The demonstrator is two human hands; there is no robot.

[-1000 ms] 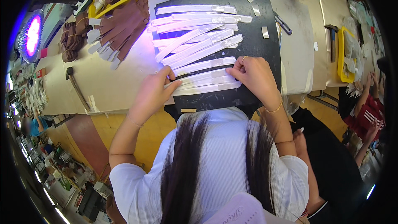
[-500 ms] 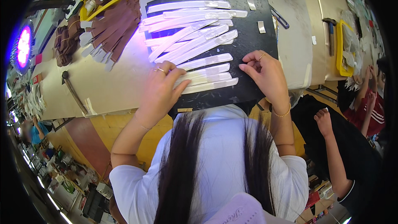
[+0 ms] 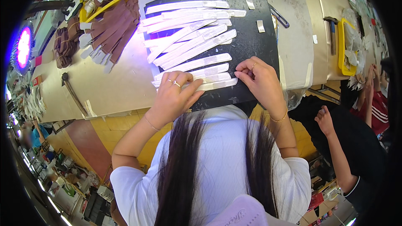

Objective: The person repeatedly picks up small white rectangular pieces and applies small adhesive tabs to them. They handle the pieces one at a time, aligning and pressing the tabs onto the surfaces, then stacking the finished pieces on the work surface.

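Observation:
Several long, flat white strips point(image 3: 184, 46) with rounded ends lie fanned across a black mat point(image 3: 251, 46). Some cross over each other; the nearest ones lie roughly side by side. My left hand point(image 3: 179, 92) rests over the left part of these near strips, fingers bent and thumb apart from them, touching the nearest white strip point(image 3: 220, 84). Just beyond the strips' right ends is my right hand point(image 3: 263, 84), its fingers curled and the thumb close to the index fingertip. Whatever may be between those fingertips is too small to make out.
Small pale pieces point(image 3: 260, 26) and a utility knife point(image 3: 279, 18) lie at the mat's right. Brown strips point(image 3: 117, 29) and a hammer point(image 3: 73, 94) are on the left; another hammer point(image 3: 333, 35) lies far right. A co-worker's hand point(image 3: 324, 119) is at the right.
My left hand has slid right along the near strips, covering more of their middle. My right hand has moved slightly left, closer to the strips' ends.

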